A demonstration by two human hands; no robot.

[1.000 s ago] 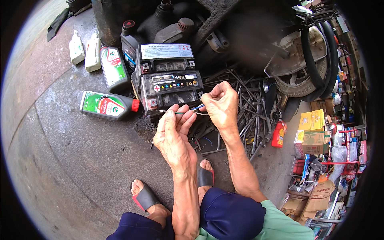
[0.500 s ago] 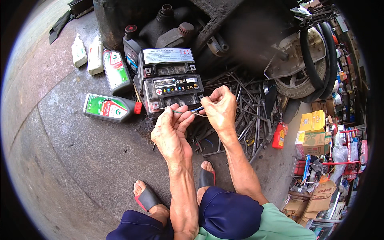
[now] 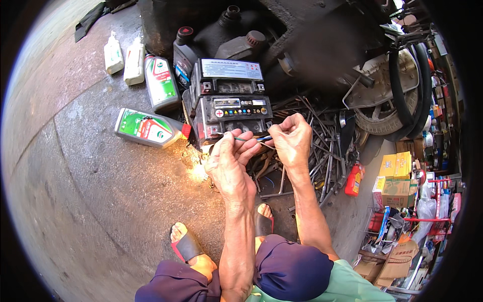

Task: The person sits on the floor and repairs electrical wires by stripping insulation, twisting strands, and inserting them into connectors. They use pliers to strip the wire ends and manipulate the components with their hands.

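Thin wires run between my two hands just in front of two dark, dusty batteries. My left hand (image 3: 231, 163) pinches a green wire (image 3: 240, 139) close to the near battery's left terminal; whether the tip touches it, I cannot tell. Between the fingertips of my right hand (image 3: 292, 141) are a blue wire (image 3: 263, 138) and a paler wire, near the right terminal. The near battery (image 3: 236, 111) has a black label, and the far battery (image 3: 231, 70) a white one. A bright warm glow (image 3: 197, 168) lights the ground beside my left hand; its source is hidden.
A grey oil bottle (image 3: 151, 128) lies left of the batteries, with several upright bottles behind it. Metal rods and tools (image 3: 322, 151) are heaped at right, beside a red bottle (image 3: 354, 179). A wheel (image 3: 385, 113) stands beyond them. Boxes (image 3: 395, 166) and shop goods line the right.
A bright glow has appeared beside my left hand and lights the floor. The view has shifted, so the scene sits further right. Both hands keep their pinch on the wires.
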